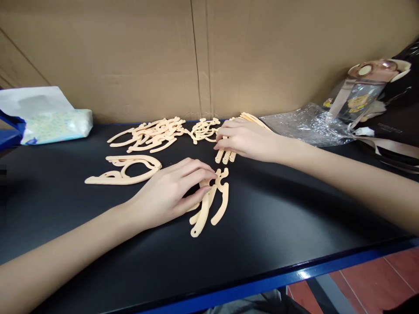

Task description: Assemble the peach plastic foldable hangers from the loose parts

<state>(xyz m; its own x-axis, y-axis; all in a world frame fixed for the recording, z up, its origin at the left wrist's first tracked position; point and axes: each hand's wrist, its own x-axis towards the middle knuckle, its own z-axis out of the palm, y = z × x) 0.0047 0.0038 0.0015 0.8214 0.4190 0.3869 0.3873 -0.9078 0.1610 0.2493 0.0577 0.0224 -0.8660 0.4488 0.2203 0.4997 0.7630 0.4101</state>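
Peach-coloured plastic pieces of folding clothes hangers lie on the black tabletop. My left hand (178, 187) is over a small group of curved hanger arms (203, 218) near the middle, thumb and fingers closed at their upper ends. Small hooked pieces (222, 174) stick out just beyond its fingertips. Farther back, my right hand (244, 138) curls over a row of hanger arms (225, 156), whose rounded ends show below the fingers; its grip is partly hidden. Left of my left hand lies a folded hanger (140, 176).
Behind are a heap of hanger parts (153, 133) and a smaller pile of hooks (204, 130). A tissue pack (55, 124) sits at left. Clear plastic wrap (301, 126) and a drinking bottle (363, 93) stand at right. A cardboard wall (137, 61) closes the back.
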